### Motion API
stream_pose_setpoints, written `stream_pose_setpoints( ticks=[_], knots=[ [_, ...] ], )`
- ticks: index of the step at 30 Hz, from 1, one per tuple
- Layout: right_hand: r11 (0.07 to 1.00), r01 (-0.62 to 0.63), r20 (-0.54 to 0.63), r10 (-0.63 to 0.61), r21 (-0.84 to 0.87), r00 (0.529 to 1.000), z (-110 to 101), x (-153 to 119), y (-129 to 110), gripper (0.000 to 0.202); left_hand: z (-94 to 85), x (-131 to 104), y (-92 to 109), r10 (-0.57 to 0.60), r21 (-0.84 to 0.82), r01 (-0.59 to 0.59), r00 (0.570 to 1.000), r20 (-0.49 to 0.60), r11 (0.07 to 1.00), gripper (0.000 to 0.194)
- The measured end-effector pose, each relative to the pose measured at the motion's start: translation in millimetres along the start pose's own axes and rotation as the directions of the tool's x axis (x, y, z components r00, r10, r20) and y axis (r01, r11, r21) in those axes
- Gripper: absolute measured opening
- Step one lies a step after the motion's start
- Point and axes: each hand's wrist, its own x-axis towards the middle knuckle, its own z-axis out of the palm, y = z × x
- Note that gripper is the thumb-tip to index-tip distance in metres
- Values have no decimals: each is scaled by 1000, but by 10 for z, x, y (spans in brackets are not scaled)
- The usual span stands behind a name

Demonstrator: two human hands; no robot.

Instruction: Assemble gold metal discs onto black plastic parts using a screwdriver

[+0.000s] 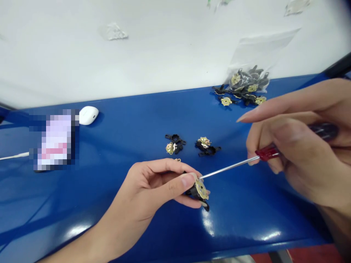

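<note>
Above a glossy blue tabletop [123, 131], a black-and-brass part [202, 190] is held by the left hand [153, 186], its thumb and fingers pinched narrowly around the black body. With the part taken as the center of the dial, the left forearm is seen at eight o'clock and the brass-coloured face is left exposed on the three o'clock side. Between two and three o'clock, a screwdriver [230, 168] is gripped by the right hand [298, 157], its fingers curled about the red-and-dark handle and one finger extended clear of it. The steel tip is set at the upper edge of the brass face, near eleven o'clock, just beside the left thumb; the part is thus framed by both hands, well apart from the right palm. At eleven and twelve o'clock, two small clusters of loose pieces [174, 138] are laid out. Toward one o'clock, similar parts [226, 101] are heaped before a clear plastic bag [255, 54], partly filled. A white case [89, 115] is placed at ten o'clock, beside a pixelated device [56, 140].
</note>
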Motion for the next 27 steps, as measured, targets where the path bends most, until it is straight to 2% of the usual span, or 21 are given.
stream_pose_setpoints(
  ticks=[2, 5, 8, 10, 14, 18, 23, 27],
  knots=[
    [1000, -20, 10, 21, -10, 1000, 8, -11, -3, 23, 2, 0, 11, 3, 6, -3, 1000, -4, 1000, 9],
    [996, -18, 63, 13, 92, 998, 14, -8, -2, 14, 5, -2, 27, 13, 12, -13, 1000, -5, 1000, 10],
    [999, -18, 28, 17, 28, 999, 17, -2, -7, 8, 4, -3, 31, 12, 11, -12, 1000, -15, 1000, 10],
    [999, -36, 17, 36, 5, 999, 12, 2, -5, 17, 2, -2, 26, 13, 12, -13, 1000, -19, 1000, 10],
    [994, 6, 73, -13, 107, 997, -7, 19, 12, 13, -3, 2, 16, 25, 7, -25, 999, -29, 1000, 9],
    [1000, 3, 64, -1, -26, 998, -3, 35, 24, 12, -6, 6, 21, 18, 15, -17, 1000, -14, 1000, 9],
    [989, -26, 133, 6, 146, 991, 4, 37, 47, 17, -8, 11, 32, 38, 19, -38, 999, -39, 999, 6],
    [992, -34, 124, 18, 124, 992, 1, 32, 56, 8, -10, 16, 34, 45, 28, -43, 998, -54, 999, 7]
  ],
)
